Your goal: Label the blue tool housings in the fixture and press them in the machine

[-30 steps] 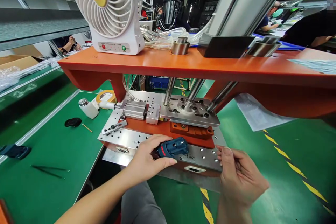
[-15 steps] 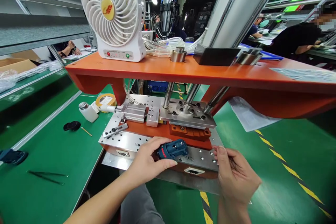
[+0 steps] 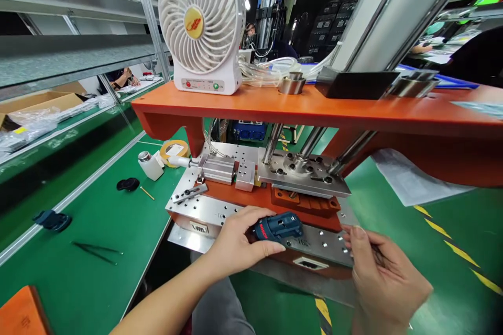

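Observation:
My left hand [image 3: 239, 241] is wrapped round a dark blue plastic housing with a red logo [image 3: 278, 226], holding it on the front steel plate [image 3: 204, 212] of an orange press fixture [image 3: 275, 105]. The part lies just in front of the orange nest [image 3: 302, 200] under the press head [image 3: 302, 170]. My right hand [image 3: 383, 277] rests at the plate's right front corner, fingers curled against the edge; I cannot make out anything in it.
A white fan [image 3: 202, 26] stands on the press's orange top. On the green bench at left lie a small white bottle [image 3: 150, 165], a tape roll [image 3: 175, 147], a black part [image 3: 128, 184], another blue part [image 3: 52, 220] and tweezers [image 3: 96, 250]. Other people work at benches behind.
The camera has swung left, so the whole scene sits further right. Both hands keep their places on the housing and plate edge.

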`<move>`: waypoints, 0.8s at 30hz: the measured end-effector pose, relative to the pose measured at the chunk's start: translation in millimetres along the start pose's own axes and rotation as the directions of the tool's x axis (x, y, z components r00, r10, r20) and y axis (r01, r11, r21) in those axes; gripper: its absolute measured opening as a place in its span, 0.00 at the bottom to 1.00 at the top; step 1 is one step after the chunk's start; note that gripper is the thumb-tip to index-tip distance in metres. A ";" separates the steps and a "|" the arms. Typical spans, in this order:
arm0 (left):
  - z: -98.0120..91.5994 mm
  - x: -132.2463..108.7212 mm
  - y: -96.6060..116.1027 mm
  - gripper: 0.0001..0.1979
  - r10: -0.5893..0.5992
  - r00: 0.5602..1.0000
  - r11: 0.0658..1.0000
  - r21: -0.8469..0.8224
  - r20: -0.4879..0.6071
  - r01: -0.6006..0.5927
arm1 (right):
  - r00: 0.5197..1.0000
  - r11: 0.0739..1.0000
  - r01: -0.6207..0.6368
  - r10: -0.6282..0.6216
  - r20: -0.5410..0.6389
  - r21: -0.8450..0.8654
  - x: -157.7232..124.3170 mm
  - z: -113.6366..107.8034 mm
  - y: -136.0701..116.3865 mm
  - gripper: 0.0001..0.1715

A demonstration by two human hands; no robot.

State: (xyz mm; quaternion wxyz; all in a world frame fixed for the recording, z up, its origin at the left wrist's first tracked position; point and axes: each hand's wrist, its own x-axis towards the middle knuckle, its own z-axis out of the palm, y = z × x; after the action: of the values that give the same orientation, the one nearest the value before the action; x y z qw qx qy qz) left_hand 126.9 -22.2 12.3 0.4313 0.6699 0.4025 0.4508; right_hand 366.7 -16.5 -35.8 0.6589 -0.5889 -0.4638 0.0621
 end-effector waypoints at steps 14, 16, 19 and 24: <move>-1.9 -1.3 -1.4 0.24 0.003 1.000 1.000 0.029 0.017 -0.003 | 1.000 0.996 0.010 -0.011 0.013 0.089 -0.3 0.4 -4.0 0.15; -2.1 -1.3 -1.4 0.24 0.002 1.000 1.000 0.025 0.019 -0.002 | 1.000 0.996 0.014 -0.015 0.012 0.084 -0.4 0.6 -4.4 0.14; -2.0 -1.4 -1.6 0.24 0.002 1.000 1.000 0.020 0.017 -0.003 | 1.000 0.998 0.008 -0.008 0.007 0.069 -0.8 0.4 -4.3 0.15; -1.6 -0.9 -1.6 0.24 0.006 1.000 1.000 0.027 0.016 -0.006 | 1.000 0.997 0.007 -0.008 0.012 0.081 -1.3 0.7 -3.2 0.14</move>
State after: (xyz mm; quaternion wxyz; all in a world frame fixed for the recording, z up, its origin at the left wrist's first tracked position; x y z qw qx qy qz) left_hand 124.8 -22.2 10.9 0.4240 0.6804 0.4031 0.4413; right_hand 364.0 -17.8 -33.9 0.6797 -0.5595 -0.4671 0.0820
